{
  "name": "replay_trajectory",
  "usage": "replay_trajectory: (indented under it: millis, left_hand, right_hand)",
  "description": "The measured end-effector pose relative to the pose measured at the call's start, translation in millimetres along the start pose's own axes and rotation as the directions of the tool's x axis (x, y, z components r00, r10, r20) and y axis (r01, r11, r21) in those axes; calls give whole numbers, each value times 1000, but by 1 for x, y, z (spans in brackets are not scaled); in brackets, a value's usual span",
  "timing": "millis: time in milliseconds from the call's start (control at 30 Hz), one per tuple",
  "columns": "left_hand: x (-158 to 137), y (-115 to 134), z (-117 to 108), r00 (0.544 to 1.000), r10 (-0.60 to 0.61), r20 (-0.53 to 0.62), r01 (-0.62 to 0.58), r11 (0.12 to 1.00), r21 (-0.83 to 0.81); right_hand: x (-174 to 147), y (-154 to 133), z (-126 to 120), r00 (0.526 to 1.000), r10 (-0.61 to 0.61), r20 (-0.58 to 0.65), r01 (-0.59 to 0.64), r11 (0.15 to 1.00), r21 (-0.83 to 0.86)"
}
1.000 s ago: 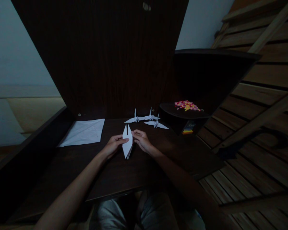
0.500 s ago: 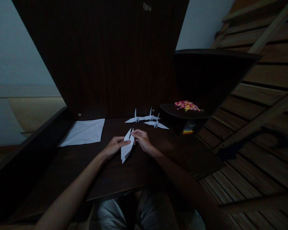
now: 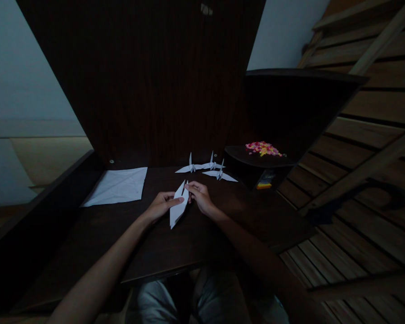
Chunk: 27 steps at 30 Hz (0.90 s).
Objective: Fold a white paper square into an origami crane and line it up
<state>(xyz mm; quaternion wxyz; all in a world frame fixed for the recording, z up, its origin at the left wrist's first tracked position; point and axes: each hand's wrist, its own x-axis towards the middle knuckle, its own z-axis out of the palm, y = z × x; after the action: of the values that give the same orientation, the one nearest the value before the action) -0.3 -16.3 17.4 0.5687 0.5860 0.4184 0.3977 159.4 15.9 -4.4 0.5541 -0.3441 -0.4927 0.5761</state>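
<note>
A folded white sheet of origami paper [image 3: 178, 210], long and kite-shaped with a split at its far end, is held just above the dark desk. My left hand [image 3: 161, 205] grips its left side, thumb across the top face. The fingers of my right hand [image 3: 200, 196] pinch the narrow flap at the far right. Beyond my hands stand three finished white paper cranes: one on the left [image 3: 191, 168], one behind [image 3: 212, 165] and one in front on the right [image 3: 220, 174]. The undersides of the paper and some fingertips are hidden.
A creased white paper sheet [image 3: 116, 186] lies on the desk [image 3: 175, 252] at the left. To the right, a corner shelf [image 3: 238, 155] bears a heap of small pink, red and yellow pieces [image 3: 263, 148]. Wooden slats [image 3: 367, 198] rise farther right.
Almost nothing differs. The folded paper has tilted very slightly, its near tip a touch higher and farther left; both hands keep their hold.
</note>
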Motion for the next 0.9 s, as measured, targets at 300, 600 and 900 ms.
replay_trajectory:
  millis: [300, 600, 900]
  left_hand:
    - [3, -4, 1, 971, 78, -226, -78, 997, 11]
    - [5, -3, -3, 915, 206, -346, -176, 978, 115]
    - [3, -2, -1, 961, 128, -245, -123, 992, 33]
  right_hand:
    - [-5, -2, 1, 990, -39, 134, 54, 992, -111]
    - [-8, 1, 3, 986, -84, 141, 105, 984, -145]
    - [-5, -1, 2, 987, -96, 127, 104, 993, -62]
